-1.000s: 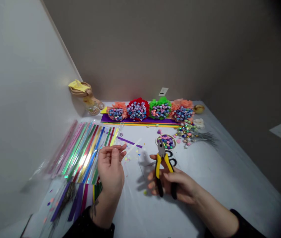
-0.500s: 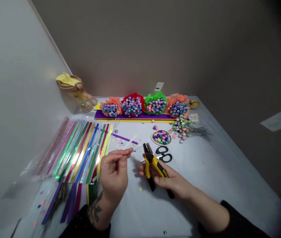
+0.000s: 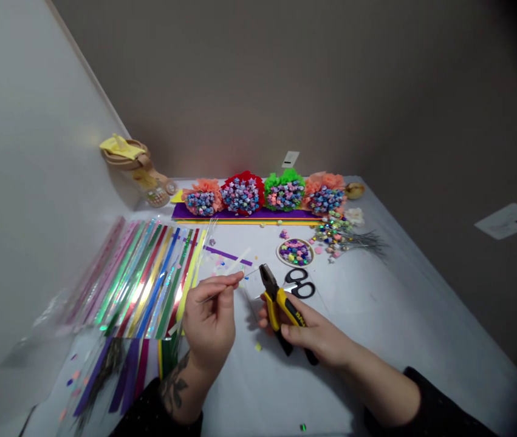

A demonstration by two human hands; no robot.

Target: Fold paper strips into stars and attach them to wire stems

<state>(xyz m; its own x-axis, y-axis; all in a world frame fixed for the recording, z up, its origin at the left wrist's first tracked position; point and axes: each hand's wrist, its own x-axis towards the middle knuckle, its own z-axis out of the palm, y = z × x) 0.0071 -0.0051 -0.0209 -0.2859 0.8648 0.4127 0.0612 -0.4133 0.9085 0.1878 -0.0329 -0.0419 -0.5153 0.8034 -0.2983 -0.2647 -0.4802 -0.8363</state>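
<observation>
Between the fingertips of my left hand (image 3: 212, 315) is a thin wire (image 3: 253, 272), its far end sticking out to the right. My right hand (image 3: 310, 331) is wrapped round the handles of yellow and black pliers (image 3: 280, 306). The plier jaws (image 3: 266, 277) are at the tip of the wire, and look nearly closed on it; whether they grip it I cannot tell. Just behind the pliers lie black-handled scissors (image 3: 301, 283). A round dish (image 3: 278, 258) of small colourful paper stars stands beyond them.
Shiny paper strips (image 3: 149, 279) in clear sleeves cover the left side. Star bouquets in crepe paper, one red (image 3: 242, 194) and one green (image 3: 285, 193) among them, line the back. Wire-stemmed stars (image 3: 335, 233) lie at right. A tan basket (image 3: 126, 155) is at back left.
The plier jaws have closed together and shifted slightly left, onto the wire's end. My left hand has stayed nearly still with the wire.
</observation>
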